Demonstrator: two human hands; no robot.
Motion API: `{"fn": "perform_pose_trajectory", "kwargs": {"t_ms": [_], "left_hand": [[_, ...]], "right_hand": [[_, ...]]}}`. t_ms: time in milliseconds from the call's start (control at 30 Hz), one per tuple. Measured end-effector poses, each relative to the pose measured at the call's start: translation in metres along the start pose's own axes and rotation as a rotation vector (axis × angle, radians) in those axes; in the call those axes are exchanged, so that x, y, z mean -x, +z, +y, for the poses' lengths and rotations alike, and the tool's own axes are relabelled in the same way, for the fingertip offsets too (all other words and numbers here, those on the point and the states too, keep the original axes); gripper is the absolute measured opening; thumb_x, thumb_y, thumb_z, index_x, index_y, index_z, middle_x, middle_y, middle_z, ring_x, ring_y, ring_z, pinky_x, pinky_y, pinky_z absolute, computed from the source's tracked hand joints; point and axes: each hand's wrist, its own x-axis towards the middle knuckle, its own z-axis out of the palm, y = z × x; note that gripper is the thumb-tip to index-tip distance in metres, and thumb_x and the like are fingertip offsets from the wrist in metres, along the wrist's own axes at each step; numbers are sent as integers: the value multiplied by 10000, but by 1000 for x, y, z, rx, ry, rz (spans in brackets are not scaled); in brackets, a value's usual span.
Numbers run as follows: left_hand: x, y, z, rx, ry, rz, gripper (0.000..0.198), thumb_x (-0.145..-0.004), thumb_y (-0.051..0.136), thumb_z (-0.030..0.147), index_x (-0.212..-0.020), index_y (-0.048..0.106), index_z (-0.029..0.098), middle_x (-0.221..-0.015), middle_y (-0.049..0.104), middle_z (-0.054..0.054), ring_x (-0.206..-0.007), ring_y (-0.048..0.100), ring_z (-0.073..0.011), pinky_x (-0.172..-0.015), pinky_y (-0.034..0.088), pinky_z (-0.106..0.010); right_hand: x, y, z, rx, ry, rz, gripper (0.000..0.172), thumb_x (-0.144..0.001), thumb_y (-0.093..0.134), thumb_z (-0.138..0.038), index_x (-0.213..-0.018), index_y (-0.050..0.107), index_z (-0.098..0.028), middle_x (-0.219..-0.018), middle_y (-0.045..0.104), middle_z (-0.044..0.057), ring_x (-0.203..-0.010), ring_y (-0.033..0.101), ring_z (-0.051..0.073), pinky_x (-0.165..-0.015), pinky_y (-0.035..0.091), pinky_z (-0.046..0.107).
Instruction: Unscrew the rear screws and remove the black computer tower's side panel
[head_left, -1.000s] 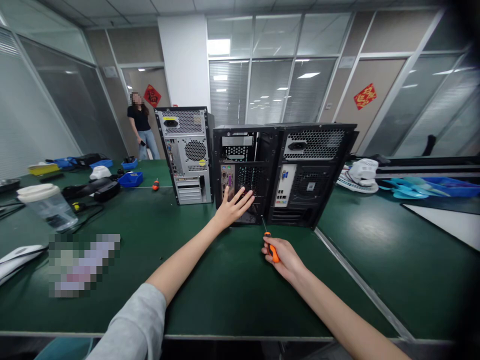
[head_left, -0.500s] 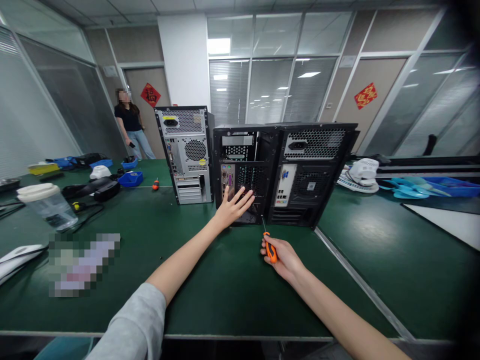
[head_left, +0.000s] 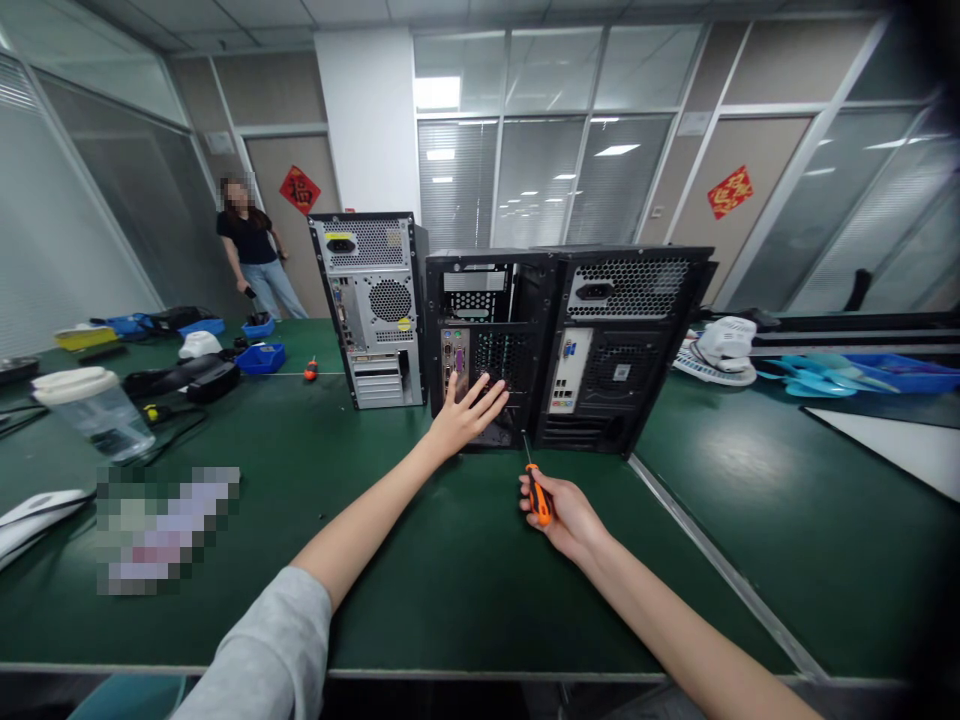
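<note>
Three computer cases stand side by side with their backs facing me. My left hand (head_left: 471, 410) lies with fingers spread against the lower back of the middle black case (head_left: 531, 300). In my right hand (head_left: 566, 515) is an orange and black screwdriver (head_left: 539, 497), gripped by its handle. Its thin shaft points up and away, the tip at the lower right corner of the middle case's back; whether a screw sits there is too small to tell. A silver-backed case (head_left: 375, 330) is on the left, and another black case (head_left: 626, 340) on the right.
On the green table (head_left: 420, 590) a second screwdriver (head_left: 311, 370), a blue bin (head_left: 260, 358) and a plastic cup (head_left: 94, 410) sit at left. A white fan (head_left: 724, 350) and light-blue blades (head_left: 817, 375) lie at right. Someone (head_left: 251, 245) stands behind the table.
The screwdriver handle has turned slightly in my right hand, its tip staying at the case corner. My left hand keeps its place. The person at the back has shifted a little left.
</note>
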Motion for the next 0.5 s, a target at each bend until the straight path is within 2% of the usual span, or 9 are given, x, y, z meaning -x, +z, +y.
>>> {"fn": "perform_pose_trajectory", "kwargs": {"t_ms": [233,500], "left_hand": [[-2,-2,0,-43,-1,41,469,-939,446,150,-1406,471,183,-1559,293,-89,-1471,188,-297,-1134,0,-688],[1,0,1,50,-12,-39,519,-931,443,124,-1444,417,196,-1547,315,-129,-1463,213,-298,-1115,38,-715]], "right_hand": [[0,-1,0,-8,28,-23,194,-923,469,-196,-771,576,-139,-523,557,-3,-395,502,97,-346,323,189],[-1,-2,0,-40,64,-50,214,-924,453,-188,-767,588,-135,-537,556,10,-385,467,88,-336,299,183]]}}
